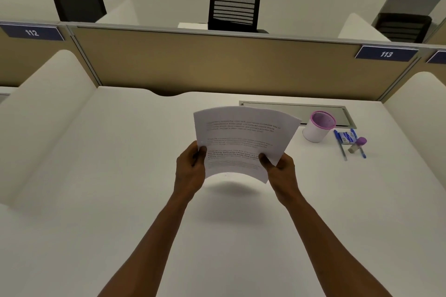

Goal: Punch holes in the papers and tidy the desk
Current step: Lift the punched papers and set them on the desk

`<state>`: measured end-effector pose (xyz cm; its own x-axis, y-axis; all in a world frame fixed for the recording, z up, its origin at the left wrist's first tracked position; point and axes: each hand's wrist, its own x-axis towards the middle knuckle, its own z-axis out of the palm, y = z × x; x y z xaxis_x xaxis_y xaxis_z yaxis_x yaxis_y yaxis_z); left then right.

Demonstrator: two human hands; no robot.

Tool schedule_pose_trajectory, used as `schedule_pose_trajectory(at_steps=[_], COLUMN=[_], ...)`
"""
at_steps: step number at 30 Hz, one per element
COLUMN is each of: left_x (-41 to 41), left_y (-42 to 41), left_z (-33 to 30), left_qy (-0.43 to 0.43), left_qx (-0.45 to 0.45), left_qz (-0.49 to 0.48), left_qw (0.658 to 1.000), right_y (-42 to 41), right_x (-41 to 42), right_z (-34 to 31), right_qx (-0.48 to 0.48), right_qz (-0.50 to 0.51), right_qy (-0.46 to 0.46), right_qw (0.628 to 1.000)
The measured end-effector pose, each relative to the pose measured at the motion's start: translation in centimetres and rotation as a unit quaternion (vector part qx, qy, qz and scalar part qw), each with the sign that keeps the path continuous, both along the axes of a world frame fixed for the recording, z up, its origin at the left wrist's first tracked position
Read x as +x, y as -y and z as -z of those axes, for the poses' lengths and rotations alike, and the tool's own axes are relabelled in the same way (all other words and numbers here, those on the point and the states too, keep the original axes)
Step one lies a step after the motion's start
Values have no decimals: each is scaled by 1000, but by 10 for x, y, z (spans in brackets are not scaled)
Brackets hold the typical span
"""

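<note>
Papers (243, 138) being held above the desk (120, 176), left hand (191, 167) and right hand (281, 169) gripping the lower corners — thumbs pinching on top, pen cup (318, 126) and pens (340, 144) lying off to the right.

Dim, even overhead light; soft shadow on the desk (229, 200) below the grip; edges bowed, print blurred.

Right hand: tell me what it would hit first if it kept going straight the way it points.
Probably nothing soon: the right hand, gripping the papers, points toward the beige partition. The pink-rimmed cup sits right of that line, though depth is unclear.
</note>
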<state>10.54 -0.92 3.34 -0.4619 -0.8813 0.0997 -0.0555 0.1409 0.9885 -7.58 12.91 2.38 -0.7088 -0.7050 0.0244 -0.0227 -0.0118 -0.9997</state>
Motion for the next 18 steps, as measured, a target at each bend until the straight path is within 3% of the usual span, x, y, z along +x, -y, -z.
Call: schedule_pose_trajectory(at_steps=[5,18], left_x=[12,13], left_y=[-25,-27], left_z=[25,35], left_qy=[28,15], left_qx=[13,-4], left_qz=[24,9], left_qw=[999,1000], right_y=[-16,-18], right_x=[8,14], right_z=[23,29], right_qx=[38,57], right_qz=[2,-2], right_qy=[36,12], right_qw=[999,998])
